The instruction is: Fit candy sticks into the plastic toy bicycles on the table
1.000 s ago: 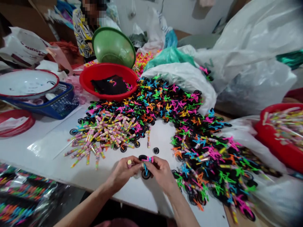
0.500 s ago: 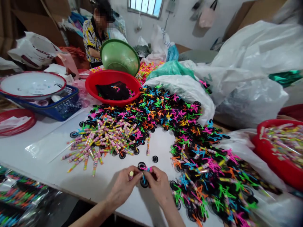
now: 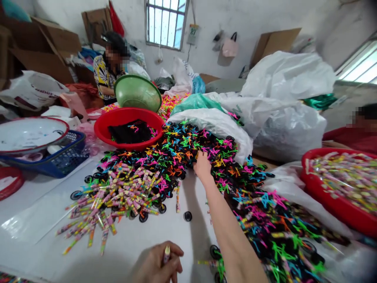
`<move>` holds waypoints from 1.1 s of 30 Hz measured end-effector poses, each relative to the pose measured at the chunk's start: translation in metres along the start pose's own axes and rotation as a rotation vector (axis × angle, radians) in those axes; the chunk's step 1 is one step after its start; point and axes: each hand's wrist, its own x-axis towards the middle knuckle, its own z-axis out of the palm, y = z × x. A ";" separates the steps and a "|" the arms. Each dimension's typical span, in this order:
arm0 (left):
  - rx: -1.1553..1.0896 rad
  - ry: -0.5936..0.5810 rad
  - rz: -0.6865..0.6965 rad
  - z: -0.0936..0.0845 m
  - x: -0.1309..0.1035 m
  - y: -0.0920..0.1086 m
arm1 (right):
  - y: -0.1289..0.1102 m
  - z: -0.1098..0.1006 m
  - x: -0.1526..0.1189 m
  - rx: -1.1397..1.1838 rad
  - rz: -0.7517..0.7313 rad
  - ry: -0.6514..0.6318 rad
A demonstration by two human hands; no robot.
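My left hand (image 3: pixel 165 262) is closed near the front of the white table (image 3: pixel 123 239). A small printed tube (image 3: pixel 167 253) with a pale yellow end sticks up between its fingers. My right arm stretches forward, and my right hand (image 3: pixel 202 165) is at the heap of toy bicycles (image 3: pixel 188 135) with black wheels and bright frames. Its fingers are curled among the bicycles; what they grip, if anything, is hidden. A pile of similar printed tubes (image 3: pixel 129 192) lies to the left. A loose black wheel (image 3: pixel 187 216) and a single tube (image 3: pixel 178 198) lie between the piles.
A red basin (image 3: pixel 129 143) holding dark cloth stands behind the tubes, with a green basin (image 3: pixel 138 92) tilted behind it. A blue basket (image 3: pixel 64 157) is at left. More tubes fill a red tub (image 3: pixel 306 188) at right. Two people (image 3: pixel 107 74) sit nearby.
My hands were together around a toy bicycle; now they are apart. My right hand has reached forward to the heap. My left keeps the tube. The camera view has tilted up.
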 end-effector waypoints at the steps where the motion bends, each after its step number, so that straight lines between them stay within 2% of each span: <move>1: -0.011 0.040 0.010 -0.004 0.003 0.005 | -0.001 0.012 -0.002 0.022 0.004 0.006; 4: -0.126 0.157 0.053 -0.017 0.015 0.025 | 0.018 0.033 -0.027 0.128 -0.062 0.030; 6: -0.186 0.179 0.058 -0.017 0.022 0.032 | 0.033 0.037 -0.043 0.206 -0.056 0.053; 9: -0.180 0.099 0.002 -0.001 0.028 0.031 | 0.040 0.040 -0.043 0.219 0.082 0.053; 12: -0.151 -0.015 -0.038 0.014 0.026 0.022 | 0.034 0.046 -0.027 0.214 0.174 -0.050; 15: -0.193 0.017 -0.041 0.010 0.027 0.019 | 0.032 0.052 -0.028 0.261 0.193 -0.092; 17: -0.269 0.092 -0.028 0.002 0.032 0.021 | 0.034 0.052 -0.049 0.303 0.197 -0.108; 20: -0.401 0.199 -0.011 -0.006 0.042 0.028 | 0.032 0.039 -0.105 0.531 0.134 -0.108; 23: -0.433 0.202 0.030 -0.008 0.048 0.033 | 0.018 0.020 -0.163 0.789 0.010 -0.093; 25: -0.311 0.182 0.113 -0.010 0.047 0.037 | 0.009 0.014 -0.188 0.854 -0.003 -0.101; 26: -0.212 0.182 0.157 -0.012 0.045 0.039 | 0.007 0.014 -0.195 0.881 0.026 -0.136; 28: -0.017 0.193 0.209 -0.016 0.040 0.041 | 0.008 0.017 -0.202 0.942 0.104 -0.314; 30: 0.081 0.210 0.196 -0.020 0.032 0.042 | 0.011 0.019 -0.202 0.978 0.123 -0.524; 31: 0.093 0.221 0.178 -0.022 0.028 0.042 | 0.013 0.018 -0.201 0.972 0.098 -0.579; 33: 0.100 0.242 0.158 -0.025 0.020 0.039 | 0.013 0.008 -0.197 0.933 0.053 -0.540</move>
